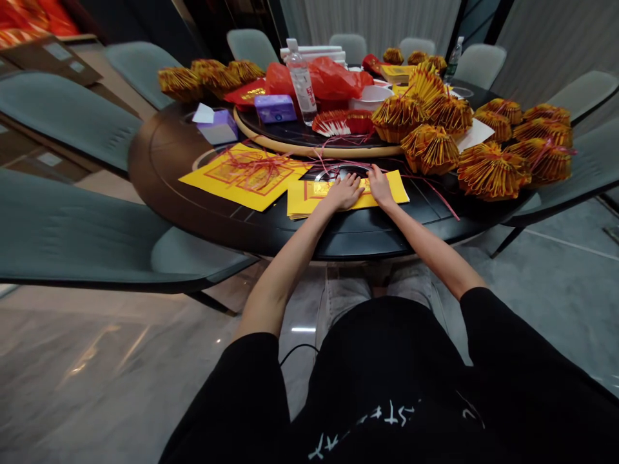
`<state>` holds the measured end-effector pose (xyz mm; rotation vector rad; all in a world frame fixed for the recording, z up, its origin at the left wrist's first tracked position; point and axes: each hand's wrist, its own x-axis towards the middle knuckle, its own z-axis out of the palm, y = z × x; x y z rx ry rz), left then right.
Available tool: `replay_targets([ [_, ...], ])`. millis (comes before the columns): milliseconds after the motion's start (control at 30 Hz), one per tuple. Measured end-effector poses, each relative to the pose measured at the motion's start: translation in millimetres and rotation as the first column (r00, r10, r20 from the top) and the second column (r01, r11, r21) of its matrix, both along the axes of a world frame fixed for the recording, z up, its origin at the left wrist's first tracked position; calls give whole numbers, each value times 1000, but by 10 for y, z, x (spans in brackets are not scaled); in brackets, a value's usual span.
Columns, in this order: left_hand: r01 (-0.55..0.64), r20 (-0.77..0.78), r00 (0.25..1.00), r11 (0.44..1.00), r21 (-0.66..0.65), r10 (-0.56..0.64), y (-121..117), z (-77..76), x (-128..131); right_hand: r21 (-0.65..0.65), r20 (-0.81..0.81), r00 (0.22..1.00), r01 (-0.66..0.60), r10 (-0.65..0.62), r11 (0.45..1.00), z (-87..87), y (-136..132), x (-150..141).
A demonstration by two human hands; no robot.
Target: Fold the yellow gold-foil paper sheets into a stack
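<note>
The person's left hand [344, 192] lies flat and open on a stack of yellow paper [393, 189], at the near edge of a round dark table [159, 161]. The right hand [380, 187] rests on the same stack just beside it, its fingers narrowed together; whether it grips the paper cannot be told. The stack's top sheet has a red printed border, and its gold-toned writing is too small to read.

Left of the stack on the table lie yellow sheets [246, 177] with red borders, tangled with red string [258, 164]. Toward the table's right side sit many folded yellow-and-red paper fans [430, 149]. Toward its middle stand a plastic water bottle [302, 84], its label unreadable, a purple box [275, 108] and a red plastic bag [333, 78]. White characters on the person's black shirt [382, 380] are only partly seen.
</note>
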<state>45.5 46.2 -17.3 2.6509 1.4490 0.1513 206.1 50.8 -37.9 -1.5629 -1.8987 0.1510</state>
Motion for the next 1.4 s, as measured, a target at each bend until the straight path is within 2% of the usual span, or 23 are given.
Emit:
replay_targets([
  [100, -15, 3, 1000, 1000, -19, 15, 45, -35, -7, -48, -63, 997, 34, -37, 998, 59, -59, 159],
  [200, -13, 13, 1000, 1000, -23, 13, 72, -60, -9, 3, 32, 999, 44, -44, 999, 112, -119, 356],
  [400, -2, 14, 1000, 1000, -18, 2, 46, -34, -14, 3, 207, 975, 88, -86, 996, 168, -243, 609],
  [733, -6, 11, 1000, 1000, -7, 6, -2, 0, -9, 35, 201, 977, 69, -74, 997, 164, -252, 636],
  [1033, -23, -61, 998, 1000, -12, 23, -53, 51, -1, 55, 230, 971, 55, -67, 997, 159, -240, 632],
  [1400, -2, -19, 1000, 1000, 7, 2, 59, -54, -28, 103, 229, 973, 12, -35, 995, 101, -246, 686],
])
